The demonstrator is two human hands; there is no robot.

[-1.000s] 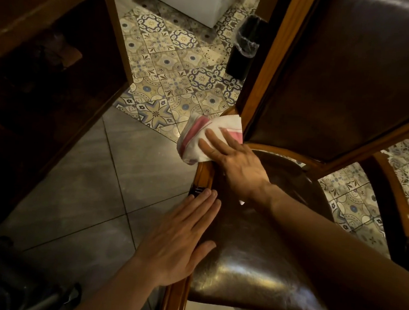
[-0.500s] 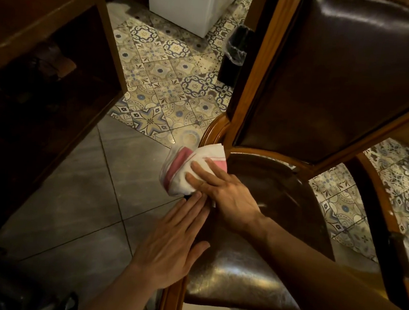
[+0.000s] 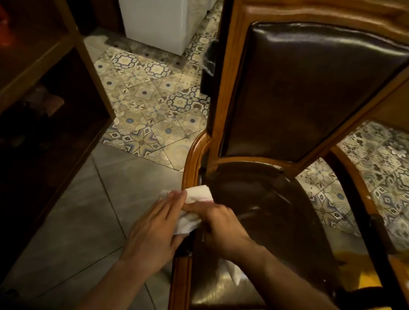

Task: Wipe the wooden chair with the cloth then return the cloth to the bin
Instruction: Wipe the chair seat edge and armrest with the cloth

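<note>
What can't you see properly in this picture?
- Cloth: in the head view, both the left hand and right hand cover most of it.
- Bin: the chair frame hides all but a dark sliver.
- Chair legs: cut off by the bottom edge.
- Shelf contents: too dark and blurred.

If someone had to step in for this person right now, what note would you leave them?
Right hand: pressing the cloth onto the chair frame at the seat's left edge.
Left hand: flat, fingertips resting on the cloth beside the rail.
Bin: dark, on the patterned floor behind the chair's back post, partly hidden.
Done: wiping is under way on the left rail; how much else is clean I cannot tell.
Left: finish the wooden frame, then carry the cloth to the bin.
</note>
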